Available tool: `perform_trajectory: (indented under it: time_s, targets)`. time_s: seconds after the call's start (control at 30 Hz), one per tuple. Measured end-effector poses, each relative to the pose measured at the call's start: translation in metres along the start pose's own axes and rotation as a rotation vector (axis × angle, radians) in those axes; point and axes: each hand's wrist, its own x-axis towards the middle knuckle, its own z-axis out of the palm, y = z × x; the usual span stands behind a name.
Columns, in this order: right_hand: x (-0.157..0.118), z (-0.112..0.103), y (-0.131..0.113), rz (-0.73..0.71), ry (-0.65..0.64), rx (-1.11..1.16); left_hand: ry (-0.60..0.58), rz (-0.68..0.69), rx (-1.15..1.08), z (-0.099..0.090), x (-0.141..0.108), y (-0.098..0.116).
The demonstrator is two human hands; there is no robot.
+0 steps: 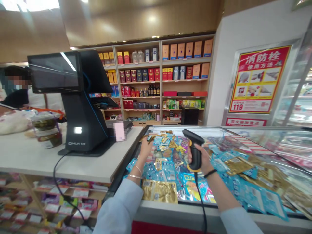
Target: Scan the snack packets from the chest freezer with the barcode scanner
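Packets of blue and gold foil (163, 172) heap across a chest freezer (185, 208), its near rim just below both wrists and its left edge beside the white bench (60, 162) carrying a black checkout terminal (83, 107). The left hand (146, 149) rests on the pile near that edge, fingers together, though whether they pinch a packet cannot be told. A narrow gap away, the right hand (198, 159) is clamped around a black corded barcode scanner (194, 152), held just above the packets, its cord (201, 208) dropping over the near rim.
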Motion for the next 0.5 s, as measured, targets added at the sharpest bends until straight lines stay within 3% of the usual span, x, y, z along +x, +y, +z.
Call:
perform_trajectory:
  time_s: [0.1, 0.23, 0.33, 0.5]
  targets:
    - [0.023, 0.008, 0.031, 0.138, -0.044, -0.001, -0.110, 0.007, 0.228, 0.010, 0.003, -0.011]
    - [0.028, 0.011, 0.057, 0.239, -0.048, 0.003, -0.263, 0.197, 0.504, 0.022, 0.003, -0.016]
    - [0.025, 0.013, 0.067, 0.260, -0.053, -0.009, -0.358, 0.333, 0.656, 0.030, -0.002, -0.019]
    - [0.021, 0.016, 0.070, 0.277, -0.052, 0.003, -0.450, 0.345, 0.708, 0.030, -0.010, -0.022]
